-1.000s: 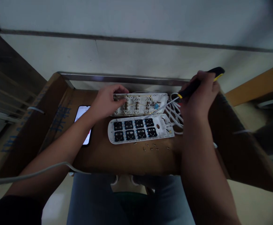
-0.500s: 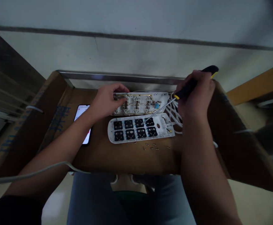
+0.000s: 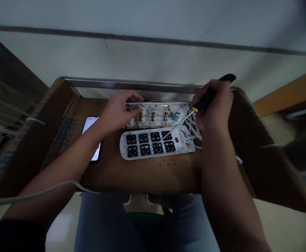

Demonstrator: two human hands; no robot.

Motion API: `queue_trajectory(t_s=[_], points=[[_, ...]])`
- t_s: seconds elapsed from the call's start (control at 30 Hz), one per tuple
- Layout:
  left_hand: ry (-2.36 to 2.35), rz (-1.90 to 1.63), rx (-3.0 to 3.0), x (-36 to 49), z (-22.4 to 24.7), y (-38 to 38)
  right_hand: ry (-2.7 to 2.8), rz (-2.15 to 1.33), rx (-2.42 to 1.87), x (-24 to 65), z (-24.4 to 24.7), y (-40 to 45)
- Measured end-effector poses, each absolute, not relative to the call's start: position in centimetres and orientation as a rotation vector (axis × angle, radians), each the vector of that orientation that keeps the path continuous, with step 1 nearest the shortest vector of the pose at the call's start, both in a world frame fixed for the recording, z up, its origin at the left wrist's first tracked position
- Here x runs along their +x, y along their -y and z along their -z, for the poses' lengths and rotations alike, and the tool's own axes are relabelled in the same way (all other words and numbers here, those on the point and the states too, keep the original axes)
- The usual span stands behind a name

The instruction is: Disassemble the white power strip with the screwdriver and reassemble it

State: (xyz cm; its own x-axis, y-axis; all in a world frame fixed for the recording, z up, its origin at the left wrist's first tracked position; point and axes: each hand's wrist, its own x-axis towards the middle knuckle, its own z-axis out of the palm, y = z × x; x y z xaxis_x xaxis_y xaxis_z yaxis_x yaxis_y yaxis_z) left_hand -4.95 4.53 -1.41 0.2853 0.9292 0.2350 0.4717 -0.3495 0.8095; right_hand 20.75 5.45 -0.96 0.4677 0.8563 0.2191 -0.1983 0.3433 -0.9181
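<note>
My right hand (image 3: 216,105) is wrapped round the black-and-yellow handle of a screwdriver (image 3: 180,123). Its long metal shaft slants down to the left, and the tip is over the black socket inserts in the near half of an opened power strip (image 3: 185,148); whether it touches cannot be made out. Behind lies the other half, a white housing (image 3: 158,120) with brass contact strips and a blue round component. My left hand (image 3: 121,111) holds that housing's left end, thumb on the inside and fingers at the far edge. Several small screws (image 3: 169,165) lie in front.
Everything rests in a cardboard box (image 3: 110,175) with raised side walls. A phone with a lit screen (image 3: 96,154) lies under my left forearm. A coiled white cable (image 3: 193,127) is beside my right hand. Another cable (image 3: 50,187) crosses my left forearm. A pale wall stands behind.
My right hand and the screwdriver have moved a little to the left, and the tip has shifted slightly nearer me, towards the gap between socket rows. My left hand keeps its hold.
</note>
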Motion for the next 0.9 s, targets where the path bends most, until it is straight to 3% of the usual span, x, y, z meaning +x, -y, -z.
queue_trajectory(t_s=[0.9], points=[[-1.309, -0.933, 2.084, -4.9, 1.5, -4.7, 0.837, -0.883, -0.911, 20.5, 1.0, -5.2]])
